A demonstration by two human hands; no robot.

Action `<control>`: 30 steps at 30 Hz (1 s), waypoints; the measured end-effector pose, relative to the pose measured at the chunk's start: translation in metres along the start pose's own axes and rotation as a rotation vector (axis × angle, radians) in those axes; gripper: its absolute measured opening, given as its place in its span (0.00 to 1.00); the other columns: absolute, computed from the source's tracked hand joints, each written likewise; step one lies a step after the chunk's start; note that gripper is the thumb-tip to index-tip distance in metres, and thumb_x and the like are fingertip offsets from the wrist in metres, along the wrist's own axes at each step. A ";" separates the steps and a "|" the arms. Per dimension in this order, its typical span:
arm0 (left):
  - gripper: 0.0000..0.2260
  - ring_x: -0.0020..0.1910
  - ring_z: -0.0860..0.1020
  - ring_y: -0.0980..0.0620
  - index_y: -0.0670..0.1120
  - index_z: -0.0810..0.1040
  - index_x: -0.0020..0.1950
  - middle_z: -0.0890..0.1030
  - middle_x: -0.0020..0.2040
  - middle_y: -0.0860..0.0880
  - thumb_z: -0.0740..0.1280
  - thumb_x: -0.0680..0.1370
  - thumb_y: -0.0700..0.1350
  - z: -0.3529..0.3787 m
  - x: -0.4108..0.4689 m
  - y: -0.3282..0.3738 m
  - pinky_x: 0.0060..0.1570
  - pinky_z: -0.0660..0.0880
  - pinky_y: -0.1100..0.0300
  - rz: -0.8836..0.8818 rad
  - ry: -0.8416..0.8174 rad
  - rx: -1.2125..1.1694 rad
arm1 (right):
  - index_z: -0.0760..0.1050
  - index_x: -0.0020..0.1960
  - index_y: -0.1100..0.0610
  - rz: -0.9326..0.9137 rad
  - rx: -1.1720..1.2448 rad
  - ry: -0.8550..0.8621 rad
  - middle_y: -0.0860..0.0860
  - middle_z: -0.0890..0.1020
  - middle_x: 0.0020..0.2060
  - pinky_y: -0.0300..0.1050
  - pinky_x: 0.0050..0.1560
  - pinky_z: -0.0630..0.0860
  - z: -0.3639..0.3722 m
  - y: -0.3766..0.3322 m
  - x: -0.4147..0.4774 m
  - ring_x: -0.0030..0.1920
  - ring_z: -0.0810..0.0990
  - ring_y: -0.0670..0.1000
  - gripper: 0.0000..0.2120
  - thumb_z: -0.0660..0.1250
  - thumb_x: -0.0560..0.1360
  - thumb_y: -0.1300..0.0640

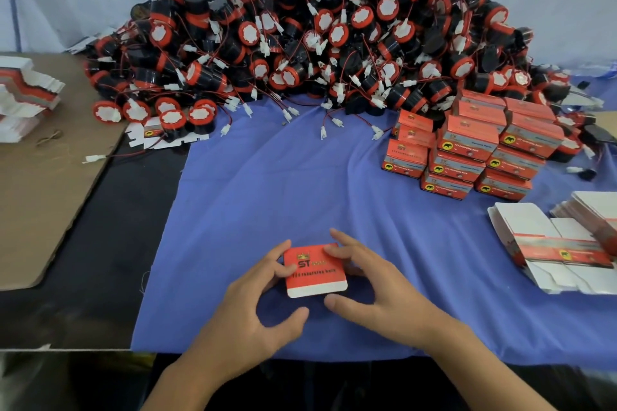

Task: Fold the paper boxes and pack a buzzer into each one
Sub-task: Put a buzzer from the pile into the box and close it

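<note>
A red paper box (315,272) with a white-edged lid flap stands on the blue cloth (300,183) near the front edge. My left hand (260,307) grips its left side with the fingers. My right hand (370,287) holds its right side, fingertips on the top face. What is inside the box is hidden. A huge heap of black and red buzzers (320,30) with wires and white plugs fills the back of the table.
Stacked finished red boxes (474,150) stand at the right. Flat unfolded box blanks (561,250) lie at the far right, and another stack of blanks (26,97) sits on brown cardboard (50,183) at the left. One blank (150,138) lies under several buzzers.
</note>
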State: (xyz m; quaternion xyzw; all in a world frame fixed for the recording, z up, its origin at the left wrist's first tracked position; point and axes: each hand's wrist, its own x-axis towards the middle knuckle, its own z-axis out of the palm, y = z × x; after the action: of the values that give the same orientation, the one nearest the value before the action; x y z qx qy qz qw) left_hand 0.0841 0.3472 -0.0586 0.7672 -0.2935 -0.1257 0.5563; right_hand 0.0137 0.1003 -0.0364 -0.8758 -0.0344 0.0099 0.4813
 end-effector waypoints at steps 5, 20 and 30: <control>0.15 0.71 0.72 0.66 0.62 0.78 0.58 0.70 0.73 0.71 0.71 0.74 0.63 -0.006 0.006 0.008 0.67 0.72 0.65 0.017 0.033 0.175 | 0.73 0.72 0.43 -0.048 -0.043 0.113 0.34 0.69 0.75 0.46 0.72 0.71 0.006 -0.003 0.000 0.75 0.68 0.39 0.26 0.75 0.76 0.47; 0.13 0.68 0.71 0.73 0.65 0.76 0.57 0.71 0.62 0.82 0.73 0.80 0.48 -0.005 0.015 0.022 0.63 0.67 0.77 0.026 0.065 0.264 | 0.79 0.69 0.41 -0.039 -0.190 0.105 0.38 0.75 0.71 0.34 0.69 0.71 0.000 -0.014 0.012 0.69 0.73 0.36 0.18 0.71 0.80 0.50; 0.15 0.75 0.70 0.60 0.52 0.83 0.65 0.74 0.74 0.55 0.65 0.83 0.56 0.001 0.001 0.013 0.72 0.65 0.67 0.174 0.108 0.484 | 0.72 0.76 0.45 -0.111 -0.317 0.062 0.43 0.66 0.78 0.35 0.75 0.63 0.005 -0.010 0.001 0.77 0.64 0.40 0.20 0.63 0.84 0.52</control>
State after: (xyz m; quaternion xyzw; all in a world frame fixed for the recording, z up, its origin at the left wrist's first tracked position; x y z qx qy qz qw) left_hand 0.0802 0.3432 -0.0471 0.8555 -0.3496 0.0376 0.3800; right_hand 0.0136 0.1100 -0.0310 -0.9373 -0.0691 -0.0492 0.3380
